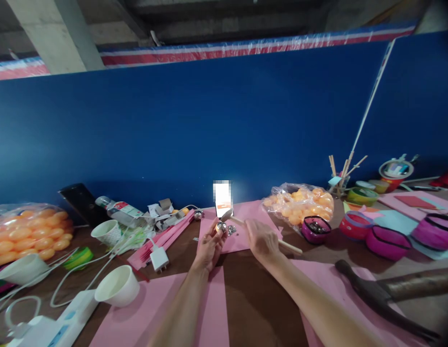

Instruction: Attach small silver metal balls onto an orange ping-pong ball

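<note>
Head view | left hand (pixel 211 248) is pinching small silver-faceted ball (pixel 221 226), presumably steadying it | right hand (pixel 262 238) is grasping slim pale wooden-handled tool (pixel 291 247)

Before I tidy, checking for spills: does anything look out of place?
Possibly: small silvery pieces lie loose on the pink paper sheet near the left hand, outside the round purple bowl; they may be spilled or set out.

One head-worn view; looks forward and down, near the table (pixel 260 299), toward the blue partition (pixel 224 120)
</note>
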### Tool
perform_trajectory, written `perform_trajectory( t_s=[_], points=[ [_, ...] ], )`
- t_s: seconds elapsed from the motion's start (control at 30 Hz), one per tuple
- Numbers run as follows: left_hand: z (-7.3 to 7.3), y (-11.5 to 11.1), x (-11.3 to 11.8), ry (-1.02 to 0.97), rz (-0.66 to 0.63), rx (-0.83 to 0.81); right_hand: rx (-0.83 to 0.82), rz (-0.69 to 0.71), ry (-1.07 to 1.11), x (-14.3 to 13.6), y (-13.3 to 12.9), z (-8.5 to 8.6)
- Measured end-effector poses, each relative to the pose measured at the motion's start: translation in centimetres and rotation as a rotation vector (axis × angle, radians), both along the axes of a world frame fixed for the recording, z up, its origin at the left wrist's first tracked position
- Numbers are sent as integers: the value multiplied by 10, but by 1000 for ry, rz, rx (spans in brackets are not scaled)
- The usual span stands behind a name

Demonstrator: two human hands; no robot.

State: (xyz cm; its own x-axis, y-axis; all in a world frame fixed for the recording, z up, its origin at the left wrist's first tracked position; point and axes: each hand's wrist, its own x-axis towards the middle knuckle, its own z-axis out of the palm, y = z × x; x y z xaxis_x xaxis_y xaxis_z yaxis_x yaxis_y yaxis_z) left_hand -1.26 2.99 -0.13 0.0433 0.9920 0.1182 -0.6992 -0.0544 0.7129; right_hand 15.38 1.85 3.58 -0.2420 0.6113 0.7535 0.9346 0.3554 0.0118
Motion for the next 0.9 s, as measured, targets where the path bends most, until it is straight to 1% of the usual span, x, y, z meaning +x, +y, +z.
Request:
perform_trajectory(
  t_s=[0.13,0.3,0.47,0.63,0.73,0.83,0.9],
  points=[
    [0,0,1,48,-11,6,1,7,-28,-1,0,-1],
    [-2,1,-1,31,-14,2,19,-5,14,1,1,0],
    [-4,2,-1,61,19,-9,4,28,7,3,1,1],
    [0,-2,1,156,30,-15,-14,19,-4,1,0,0],
    [4,-3,3,209,54,8,-33,12,-9,0,1,0],
    [6,-2,4,213,119,10,-29,2,14,0,1,0],
    [5,-2,3,212,112,-20,-20,10,21,0,1,-1]
  ],
)
